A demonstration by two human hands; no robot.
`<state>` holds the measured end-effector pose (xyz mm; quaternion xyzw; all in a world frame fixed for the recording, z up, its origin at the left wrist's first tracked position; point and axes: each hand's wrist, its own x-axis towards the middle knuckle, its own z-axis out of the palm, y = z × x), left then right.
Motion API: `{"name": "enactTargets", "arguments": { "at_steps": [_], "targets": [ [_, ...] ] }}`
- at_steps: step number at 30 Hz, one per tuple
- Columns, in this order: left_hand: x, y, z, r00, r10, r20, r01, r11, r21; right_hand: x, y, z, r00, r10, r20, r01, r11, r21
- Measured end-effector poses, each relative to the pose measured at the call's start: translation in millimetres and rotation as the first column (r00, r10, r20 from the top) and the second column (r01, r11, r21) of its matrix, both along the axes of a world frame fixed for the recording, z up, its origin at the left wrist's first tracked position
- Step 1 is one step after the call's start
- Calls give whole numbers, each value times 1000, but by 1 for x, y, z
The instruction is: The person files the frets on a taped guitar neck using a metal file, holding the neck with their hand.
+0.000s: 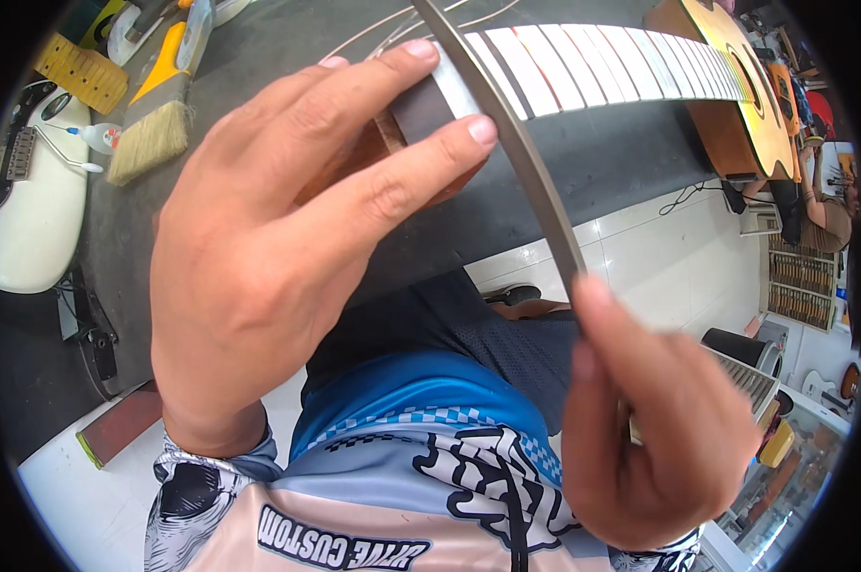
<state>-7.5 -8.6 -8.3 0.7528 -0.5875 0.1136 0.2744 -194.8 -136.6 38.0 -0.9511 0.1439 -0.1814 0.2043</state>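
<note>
An acoustic guitar (711, 124) lies across the bench, its neck running toward me with white strips (592, 65) between the frets. A long grey metal file (530, 172) crosses the neck at the nut end, beside the first white strip. My right hand (654, 419), slightly blurred, is closed around the file's near end. My left hand (268, 229) reaches over the headstock (383, 143) with its fingers stretched and spread. Two of its fingertips rest next to the file's edge; its thumb is hidden. Much of the headstock lies under this hand.
The dark bench top (592, 157) carries a yellow-handled brush (154, 138), a small white bottle (97, 136) and a white electric guitar body (35, 205) at the left. Loose strings (392, 29) lie beyond the headstock. Another person (821, 214) is at the far right.
</note>
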Motion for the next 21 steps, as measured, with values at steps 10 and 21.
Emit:
{"name": "enactTargets", "arguments": {
  "at_steps": [10, 21],
  "targets": [
    [6, 4, 3, 992, -9, 126, 3, 999, 42, -6, -8, 17, 998, -15, 57, 13, 999, 37],
    [2, 6, 0, 998, 23, 64, -26, 999, 45, -74, -2, -12, 986, -164, 35, 123, 849, 514]
  ]
}}
